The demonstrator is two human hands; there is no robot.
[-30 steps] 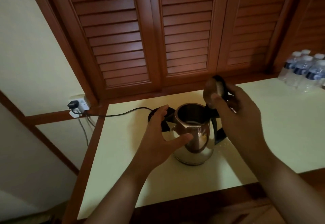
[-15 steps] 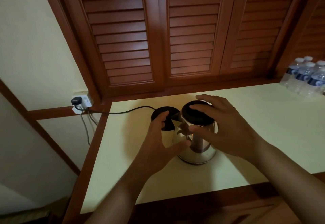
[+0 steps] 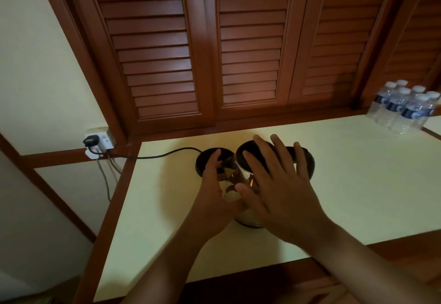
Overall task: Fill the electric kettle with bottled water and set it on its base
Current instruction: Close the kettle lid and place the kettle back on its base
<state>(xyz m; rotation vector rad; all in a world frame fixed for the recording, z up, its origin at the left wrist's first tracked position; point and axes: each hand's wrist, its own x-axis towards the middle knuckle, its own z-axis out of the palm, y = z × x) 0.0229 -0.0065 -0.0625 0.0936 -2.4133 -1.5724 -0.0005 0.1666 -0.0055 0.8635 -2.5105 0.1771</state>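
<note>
Kettle stands on the cream counter, not on its base; the black round base sits just behind and to its left, touching or nearly so, hard to tell under the fingers. Body is polished steel, lid black and seated on top, black handle curving down the far right side.

Right hand lies spread flat over the lid, fingers apart, palm pressing down, gripping nothing. Left hand cups the kettle's left flank near the spout, fingers curved against the metal, thumb low; a steadying hold, not a lift.

Handling, as I judge it: rigid shell, smooth and likely slippery to bare skin, so the flank is a poor place to carry from. Whether it holds water I cannot tell with the lid on; if filled, it will be heavy and slosh. The handle is the sensible grip for moving it across to the base.

Power cord runs from the base left to a wall socket past the counter's wooden edge. Water bottles cluster at the far right corner, well apart from the kettle. Louvred wooden doors back the counter. Light is dim, room warm-toned.
</note>
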